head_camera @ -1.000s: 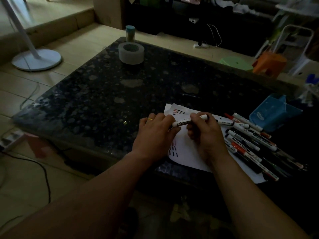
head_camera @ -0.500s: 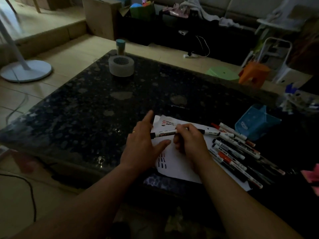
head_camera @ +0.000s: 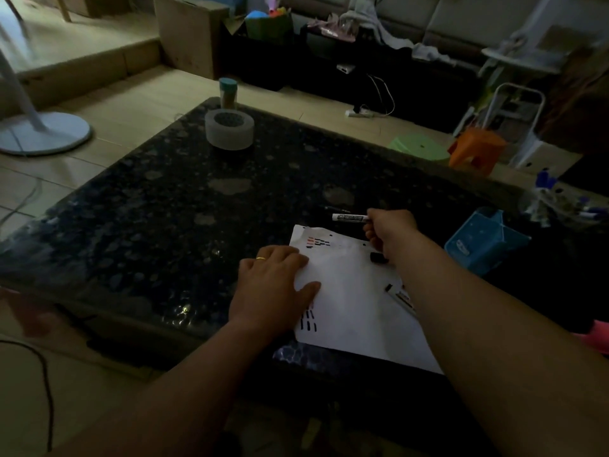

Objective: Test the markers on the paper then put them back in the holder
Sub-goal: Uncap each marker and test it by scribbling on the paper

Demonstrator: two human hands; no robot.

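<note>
Presently, left hand point(head_camera: 275, 285) flat on paper point(head_camera: 349, 301), fingers straight, right hand point(head_camera: 390, 234) gripping marker point(head_camera: 350, 218), blue holder point(head_camera: 484, 244) just beside.

A dim home living room: a sofa point(head_camera: 438, 14) at the back, a low speckled stone coffee table point(head_camera: 158, 212) on tiled floor point(head_camera: 108, 103), a fan base point(head_camera: 46, 135), and plastic stools point(head_camera: 478, 150) beyond the table's far edge.

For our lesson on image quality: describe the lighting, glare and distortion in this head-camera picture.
Head view: dim overall, the paper brightest; a small glint on the table near its front edge; wide-angle bending toward the edges; the marker in the right hand looks sharp.
</note>
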